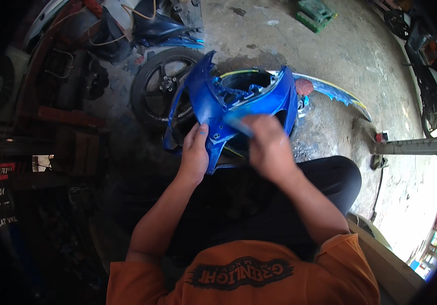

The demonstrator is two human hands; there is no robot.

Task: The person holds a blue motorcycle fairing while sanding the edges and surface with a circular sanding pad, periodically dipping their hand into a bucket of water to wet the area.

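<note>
A glossy blue motorcycle fairing [206, 105] with large openings stands in front of me, above my lap. My left hand [194, 153] grips its lower middle part, thumb lying over the near edge. Over the fairing's centre, my right hand [270, 145] is closed around a thin pale-blue piece [239, 124]. Motion smears both that hand and the piece, so its exact kind is unclear. The piece's tip appears at or just above the blue surface, close to some small holes.
Behind the fairing's left side lies a black spoked wheel [142, 96]. A curved white, yellow and blue panel [338, 92] and a reddish round pad [304, 87] are to the right. Farther off sits a green object [315, 16]. A metal post [411, 147] stands right.
</note>
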